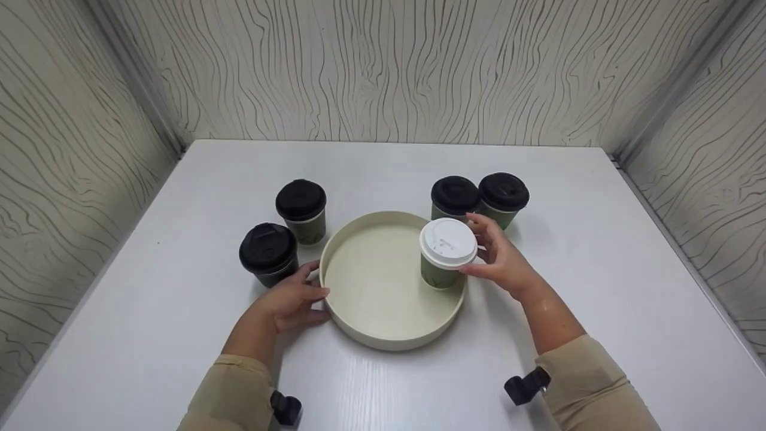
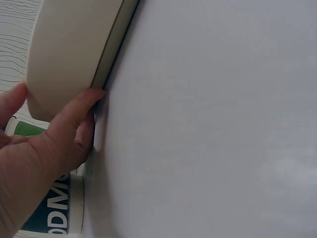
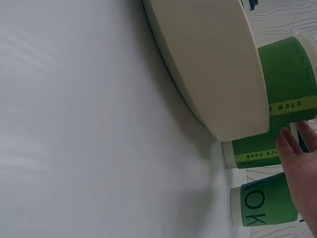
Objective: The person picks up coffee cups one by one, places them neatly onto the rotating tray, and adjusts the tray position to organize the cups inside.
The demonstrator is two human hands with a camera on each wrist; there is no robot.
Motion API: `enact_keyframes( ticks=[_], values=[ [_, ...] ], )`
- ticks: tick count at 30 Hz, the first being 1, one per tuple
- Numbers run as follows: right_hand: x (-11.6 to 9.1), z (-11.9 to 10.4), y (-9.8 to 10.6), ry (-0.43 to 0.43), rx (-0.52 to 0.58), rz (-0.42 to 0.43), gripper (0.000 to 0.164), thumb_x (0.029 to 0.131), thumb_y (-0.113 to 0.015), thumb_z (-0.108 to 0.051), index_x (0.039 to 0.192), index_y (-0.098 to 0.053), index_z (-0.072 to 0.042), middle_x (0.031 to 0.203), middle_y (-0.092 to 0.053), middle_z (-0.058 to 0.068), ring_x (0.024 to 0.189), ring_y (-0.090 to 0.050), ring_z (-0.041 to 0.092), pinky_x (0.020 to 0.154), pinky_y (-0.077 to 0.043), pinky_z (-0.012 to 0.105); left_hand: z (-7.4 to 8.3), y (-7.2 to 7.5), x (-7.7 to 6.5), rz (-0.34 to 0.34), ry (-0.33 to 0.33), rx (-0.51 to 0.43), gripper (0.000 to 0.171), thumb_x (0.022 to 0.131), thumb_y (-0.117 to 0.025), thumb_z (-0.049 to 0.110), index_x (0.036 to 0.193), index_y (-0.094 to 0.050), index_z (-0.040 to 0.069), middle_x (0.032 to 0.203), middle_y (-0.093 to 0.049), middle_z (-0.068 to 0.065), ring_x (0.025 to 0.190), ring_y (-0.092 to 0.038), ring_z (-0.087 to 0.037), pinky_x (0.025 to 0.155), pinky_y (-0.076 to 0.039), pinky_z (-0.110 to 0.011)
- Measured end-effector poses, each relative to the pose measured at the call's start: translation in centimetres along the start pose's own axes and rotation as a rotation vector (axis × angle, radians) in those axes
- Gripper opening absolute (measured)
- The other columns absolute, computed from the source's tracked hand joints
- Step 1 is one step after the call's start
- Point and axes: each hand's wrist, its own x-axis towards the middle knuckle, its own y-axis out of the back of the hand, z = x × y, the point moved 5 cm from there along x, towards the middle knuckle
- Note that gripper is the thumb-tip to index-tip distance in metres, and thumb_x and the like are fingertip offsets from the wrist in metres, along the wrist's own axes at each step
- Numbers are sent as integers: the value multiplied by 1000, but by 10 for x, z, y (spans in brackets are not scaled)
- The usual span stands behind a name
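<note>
A round cream tray (image 1: 383, 281) lies on the table. My left hand (image 1: 293, 302) grips its left side, with the thumb at the rim and other fingers low on the outer wall, as the left wrist view shows. Inside the tray's right edge, a green paper cup (image 1: 440, 272) with a white lid (image 1: 447, 241) stands upright. Around that cup's right side curve the thumb and fingers of my right hand (image 1: 499, 260), holding it near the lid. In the right wrist view the tray wall (image 3: 213, 64) hides the cup's base.
Two black-lidded cups (image 1: 301, 206) (image 1: 269, 251) stand left of the tray, the nearer one beside my left hand. Another two black-lidded cups (image 1: 455, 194) (image 1: 504, 194) stand close together behind my right hand. Wood-patterned panels (image 1: 383, 72) enclose the white table (image 1: 383, 395).
</note>
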Motion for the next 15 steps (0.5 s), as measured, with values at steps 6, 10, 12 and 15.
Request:
enact_keyframes(
  ticks=[6, 10, 12, 15],
  values=[
    [-3, -1, 17, 5, 23, 55, 83, 73, -69, 7, 140, -21, -4, 134, -39, 18, 126, -35, 28, 103, -31, 40, 0, -3, 0, -13, -4, 39, 77, 85, -46, -9, 146, -7, 17, 148, -20, -17, 110, -49, -26, 83, -44, -43],
    [-6, -3, 28, -6, 49, 89, 81, 75, -66, 7, 140, -20, -5, 133, -39, 18, 127, -34, 30, 103, -30, 42, 0, -4, 0, -10, 1, 62, 80, 82, -48, -10, 146, -8, 17, 149, -19, -15, 115, -45, -28, 87, -42, -46],
    [-7, -3, 33, -9, 67, 102, 80, 76, -64, 8, 141, -19, -5, 132, -38, 18, 126, -33, 32, 103, -30, 41, 0, -4, 0, -1, 6, 63, 82, 81, -49, -11, 146, -8, 18, 148, -20, -16, 115, -45, -29, 88, -41, -46],
    [-8, -4, 41, -9, 79, 127, 78, 77, -62, 9, 141, -19, -5, 132, -38, 18, 124, -34, 33, 102, -32, 36, -1, -4, 0, 12, 16, 63, 85, 79, -51, -13, 146, -9, 19, 148, -20, -16, 115, -44, -29, 88, -42, -46]
  ],
)
